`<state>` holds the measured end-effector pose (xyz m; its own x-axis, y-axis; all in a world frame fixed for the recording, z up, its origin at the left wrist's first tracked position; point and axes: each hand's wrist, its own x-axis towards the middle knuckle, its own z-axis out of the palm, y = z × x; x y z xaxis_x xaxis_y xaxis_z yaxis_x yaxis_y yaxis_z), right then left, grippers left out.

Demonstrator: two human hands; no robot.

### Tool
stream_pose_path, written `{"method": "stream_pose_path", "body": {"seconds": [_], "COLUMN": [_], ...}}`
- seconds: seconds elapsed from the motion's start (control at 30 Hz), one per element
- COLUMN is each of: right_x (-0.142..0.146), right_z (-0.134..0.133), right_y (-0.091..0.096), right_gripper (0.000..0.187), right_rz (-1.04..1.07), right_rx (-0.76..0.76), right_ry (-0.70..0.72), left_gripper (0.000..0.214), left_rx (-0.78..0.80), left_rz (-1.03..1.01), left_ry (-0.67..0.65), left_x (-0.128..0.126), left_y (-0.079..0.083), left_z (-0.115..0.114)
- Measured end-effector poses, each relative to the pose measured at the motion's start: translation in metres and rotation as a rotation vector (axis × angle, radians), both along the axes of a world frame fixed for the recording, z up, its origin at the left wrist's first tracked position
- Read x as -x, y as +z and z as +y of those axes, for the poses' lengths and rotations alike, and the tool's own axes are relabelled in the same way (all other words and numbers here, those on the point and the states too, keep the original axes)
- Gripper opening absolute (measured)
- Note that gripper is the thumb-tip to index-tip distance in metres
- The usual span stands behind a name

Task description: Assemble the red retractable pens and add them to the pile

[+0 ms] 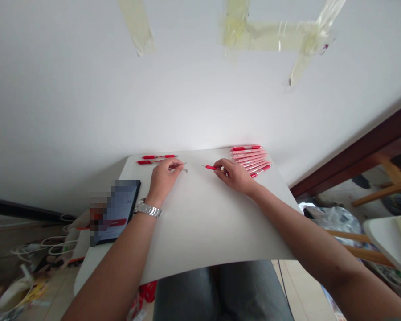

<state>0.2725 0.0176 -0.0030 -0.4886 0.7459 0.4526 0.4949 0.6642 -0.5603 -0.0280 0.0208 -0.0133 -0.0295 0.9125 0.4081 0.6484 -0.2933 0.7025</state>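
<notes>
Pinching slim red pen [210, 167], tapered tip, w/ R fingers [225, 163]; L fingers [177, 168] pinch thin rod [184, 163]; translucent pens [251, 157] beyond R fingers, smooth wht. table [200, 218] below.

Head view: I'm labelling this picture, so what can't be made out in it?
Head view:
Lower left red pen: right end behind the left hand.
Red pen grip: rear covered by the right hand.
Small silvery piece at the left hand: too tiny to identify.
Tablet: left side pixelated.
</notes>
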Motion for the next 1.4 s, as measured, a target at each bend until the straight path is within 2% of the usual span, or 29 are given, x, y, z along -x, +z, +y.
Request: {"method": "stream_pose_path", "body": {"seconds": [0.27,0.63,1.4], "right_x": [-0.0017,-0.0012,-0.0002], "right_z": [0.0027,0.0018,0.0008], "right_y": [-0.0042,-0.0029,-0.0009], "right_gripper": [0.013,0.013,0.013], "right_rz": [-0.022,-0.018,-0.017], "right_rx": [-0.009,-0.012,-0.012], "right_ry": [-0.014,-0.009,-0.011], "left_gripper": [0.01,0.011,0.012], "left_rx": [0.007,0.008,0.009], "left_rz": [0.057,0.092,0.091], "left_ry": [-0.059,-0.065,-0.074], "left_x": [0.0032,0.0014,0.0049], "left_y": [-0.0026,0.0003,-0.0057], "left_z": [0.001,-0.0021,0.0027]}}
